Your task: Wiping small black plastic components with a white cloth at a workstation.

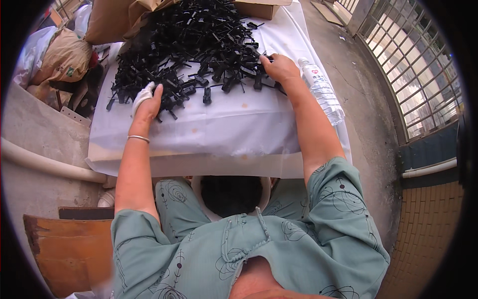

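A large heap of small black plastic parts (199,40), clip-like with thin stems, covers the far half of a table with a white cloth (224,129). My left hand (147,102), with white coverings on its fingers, rests open against the heap's near left edge, thumb stretched out. At the right edge of the heap is my right hand (283,69), thumb apart and fingers reaching among the parts; its fingertips are partly hidden. One loose black part (207,95) lies slightly in front of the heap, between my hands.
A clear plastic bottle (321,89) lies beside my right forearm. Behind the heap are a brown paper bag (109,22) and a cardboard box (256,9). A white bucket (267,192) with dark contents stands between my knees. Sacks (64,55) sit at left; a metal grille (413,65) stands at right.
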Motion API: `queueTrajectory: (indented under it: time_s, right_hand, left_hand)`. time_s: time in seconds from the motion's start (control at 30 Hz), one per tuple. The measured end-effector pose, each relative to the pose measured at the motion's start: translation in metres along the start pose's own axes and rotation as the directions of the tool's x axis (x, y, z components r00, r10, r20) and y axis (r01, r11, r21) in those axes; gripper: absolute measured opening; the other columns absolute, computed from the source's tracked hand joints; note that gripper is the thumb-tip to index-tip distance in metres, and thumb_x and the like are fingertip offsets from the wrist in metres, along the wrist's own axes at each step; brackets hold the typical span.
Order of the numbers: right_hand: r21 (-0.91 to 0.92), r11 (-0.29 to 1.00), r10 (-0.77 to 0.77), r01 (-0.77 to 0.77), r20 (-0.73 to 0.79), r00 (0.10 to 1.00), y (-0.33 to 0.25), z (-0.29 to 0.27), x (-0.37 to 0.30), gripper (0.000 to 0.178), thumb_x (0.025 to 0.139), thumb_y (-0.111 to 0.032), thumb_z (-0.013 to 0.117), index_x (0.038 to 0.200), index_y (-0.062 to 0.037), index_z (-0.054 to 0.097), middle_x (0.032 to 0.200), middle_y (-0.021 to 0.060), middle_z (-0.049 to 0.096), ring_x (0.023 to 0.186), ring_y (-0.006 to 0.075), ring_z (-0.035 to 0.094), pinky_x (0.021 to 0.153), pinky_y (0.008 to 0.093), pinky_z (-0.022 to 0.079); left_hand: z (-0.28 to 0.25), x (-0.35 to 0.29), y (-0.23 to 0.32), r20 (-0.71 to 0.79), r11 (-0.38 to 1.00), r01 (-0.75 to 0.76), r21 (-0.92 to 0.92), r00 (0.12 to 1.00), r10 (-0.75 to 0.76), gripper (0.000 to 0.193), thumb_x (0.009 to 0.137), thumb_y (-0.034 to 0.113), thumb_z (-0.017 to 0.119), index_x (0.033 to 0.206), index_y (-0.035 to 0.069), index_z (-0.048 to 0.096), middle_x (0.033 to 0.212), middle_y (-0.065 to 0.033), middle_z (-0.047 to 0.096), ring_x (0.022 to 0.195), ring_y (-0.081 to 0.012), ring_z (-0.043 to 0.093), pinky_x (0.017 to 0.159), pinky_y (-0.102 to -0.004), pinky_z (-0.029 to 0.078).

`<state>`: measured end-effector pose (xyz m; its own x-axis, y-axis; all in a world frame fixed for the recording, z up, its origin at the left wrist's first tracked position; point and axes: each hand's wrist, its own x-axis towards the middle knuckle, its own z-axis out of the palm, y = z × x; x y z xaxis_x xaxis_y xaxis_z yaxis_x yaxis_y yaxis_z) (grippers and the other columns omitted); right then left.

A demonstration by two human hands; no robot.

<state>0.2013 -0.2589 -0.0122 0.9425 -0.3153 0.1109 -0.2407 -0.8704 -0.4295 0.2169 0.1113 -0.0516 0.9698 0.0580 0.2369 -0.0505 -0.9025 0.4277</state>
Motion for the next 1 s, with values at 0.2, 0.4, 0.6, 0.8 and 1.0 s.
queueTrajectory:
  time_s: [0.2, 0.4, 0.6, 0.8, 1.0]
  right_hand:
    - [0.119, 0.972, -0.221, 0.201, 0.194, 0.956, -0.011, 0.011, -0.040, 0.045, 0.079, -0.041, 0.050, 0.102, -0.0042, 0.064, 0.097, 0.0176, 0.063, 0.095, 0.0301, 0.059, 0.085, 0.0352, 0.044]
    - [0.264, 0.930, -0.314, 0.257, 0.200, 0.928, -0.006, 0.002, -0.087, 0.041, 0.082, -0.036, 0.052, 0.100, -0.0014, 0.063, 0.093, 0.0202, 0.063, 0.087, 0.0324, 0.060, 0.080, 0.0367, 0.046]
    - [0.271, 0.917, -0.287, 0.293, -0.064, 0.956, 0.022, -0.035, -0.133, 0.028, 0.081, -0.027, 0.058, 0.093, -0.0015, 0.060, 0.079, 0.0170, 0.062, 0.073, 0.0292, 0.060, 0.068, 0.0351, 0.047]
    - [-0.014, 0.897, -0.442, 0.442, -0.045, 0.896, 0.044, -0.020, -0.180, 0.015, 0.079, -0.018, 0.058, 0.086, -0.0048, 0.059, 0.076, 0.0127, 0.061, 0.071, 0.0301, 0.059, 0.063, 0.0387, 0.046]
    - [0.143, 0.858, -0.455, 0.493, -0.234, 0.859, 0.027, -0.037, -0.196, 0.009, 0.079, -0.011, 0.059, 0.082, -0.0026, 0.057, 0.072, 0.0133, 0.059, 0.063, 0.0299, 0.057, 0.058, 0.0362, 0.045]
  left_hand:
    - [0.019, -0.039, 0.058, -0.094, 0.944, -0.293, -0.150, 0.955, 0.282, 0.038, 0.075, 0.035, 0.052, 0.097, 0.006, 0.064, 0.100, -0.0167, 0.061, 0.095, -0.0313, 0.057, 0.085, -0.0358, 0.043]
    - [0.014, -0.083, 0.081, 0.008, 0.912, -0.302, -0.277, 0.949, 0.316, 0.036, 0.079, 0.031, 0.056, 0.100, 0.002, 0.062, 0.102, -0.0174, 0.061, 0.100, -0.0316, 0.055, 0.090, -0.0349, 0.041]
    - [-0.005, -0.104, 0.082, -0.099, 0.836, -0.396, -0.381, 0.916, 0.389, 0.031, 0.081, 0.022, 0.057, 0.102, 0.000, 0.061, 0.105, -0.0171, 0.060, 0.105, -0.0310, 0.053, 0.094, -0.0349, 0.039]
    - [-0.032, -0.130, 0.074, -0.286, 0.848, -0.516, -0.126, 0.837, 0.467, 0.020, 0.078, 0.007, 0.058, 0.096, 0.001, 0.063, 0.095, -0.0147, 0.062, 0.095, -0.0285, 0.056, 0.086, -0.0350, 0.043]
    - [-0.034, -0.169, 0.089, -0.344, 0.759, -0.519, -0.392, 0.849, 0.402, 0.018, 0.076, -0.002, 0.056, 0.092, 0.000, 0.063, 0.094, -0.0137, 0.062, 0.091, -0.0282, 0.058, 0.082, -0.0342, 0.045]
